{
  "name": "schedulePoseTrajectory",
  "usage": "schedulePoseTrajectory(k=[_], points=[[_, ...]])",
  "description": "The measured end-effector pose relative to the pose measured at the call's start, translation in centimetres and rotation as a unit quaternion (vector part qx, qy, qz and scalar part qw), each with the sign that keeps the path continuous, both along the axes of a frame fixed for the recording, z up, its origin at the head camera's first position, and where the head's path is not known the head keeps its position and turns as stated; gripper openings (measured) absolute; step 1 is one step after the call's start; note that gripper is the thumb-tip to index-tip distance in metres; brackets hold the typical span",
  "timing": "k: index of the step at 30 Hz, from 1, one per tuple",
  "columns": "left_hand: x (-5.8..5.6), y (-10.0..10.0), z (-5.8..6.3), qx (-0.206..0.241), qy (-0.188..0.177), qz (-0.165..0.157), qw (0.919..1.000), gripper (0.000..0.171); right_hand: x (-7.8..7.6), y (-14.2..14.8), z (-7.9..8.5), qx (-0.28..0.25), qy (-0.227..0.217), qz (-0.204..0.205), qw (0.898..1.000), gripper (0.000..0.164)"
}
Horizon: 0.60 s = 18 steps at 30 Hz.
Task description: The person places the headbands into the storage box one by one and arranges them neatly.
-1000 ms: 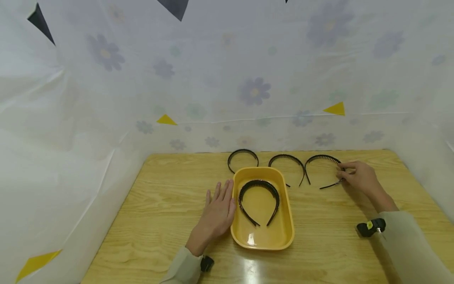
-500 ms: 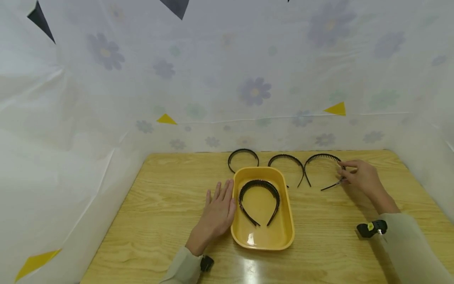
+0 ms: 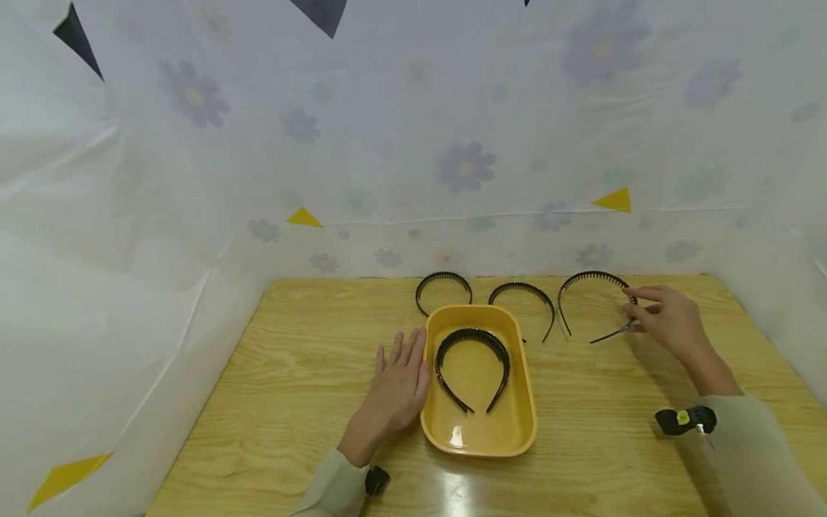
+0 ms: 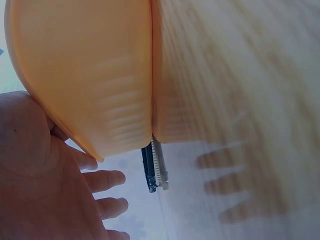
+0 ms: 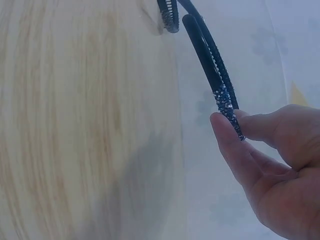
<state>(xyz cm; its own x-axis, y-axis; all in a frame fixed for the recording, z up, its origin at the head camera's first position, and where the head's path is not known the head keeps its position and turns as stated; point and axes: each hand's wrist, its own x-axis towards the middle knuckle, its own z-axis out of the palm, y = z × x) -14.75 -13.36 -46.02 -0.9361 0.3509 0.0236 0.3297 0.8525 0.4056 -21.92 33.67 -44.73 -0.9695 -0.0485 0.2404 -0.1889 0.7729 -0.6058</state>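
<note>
My right hand [image 3: 672,323] pinches the right side of a black toothed headband [image 3: 594,274] between thumb and fingers, at the back right of the table. In the right wrist view, glittery stones [image 5: 223,100] cover part of this headband close to the fingertips, and it shows raised over the wood. My left hand [image 3: 394,388] rests with straight fingers along the left side of a yellow plastic tray [image 3: 528,402]. Inside the tray lie black headbands [image 3: 477,334], stacked and overlapping, their tips toward me. The left wrist view shows the palm against the tray's outer wall [image 4: 90,75].
Two more black headbands lie behind the tray, one at the back [image 3: 444,274] and one to its right [image 3: 523,286]; the tray partly hides both. The wooden table [image 3: 310,345] ends at a flower-patterned white sheet [image 3: 388,165], with further white sheeting at both sides.
My right hand has lifted the headband slightly and moved it a little right, apart from its neighbour. The left hand and the tray have stayed in place.
</note>
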Motion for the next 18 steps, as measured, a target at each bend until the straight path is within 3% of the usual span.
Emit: schedulePoseTrajectory(k=[18], points=[[0.0,-0.5,-0.1,0.006,-0.004,-0.002,1.0000,0.058,1.2,-3.9,2.3,-0.037,0.081,0.024,0.996,0.032]])
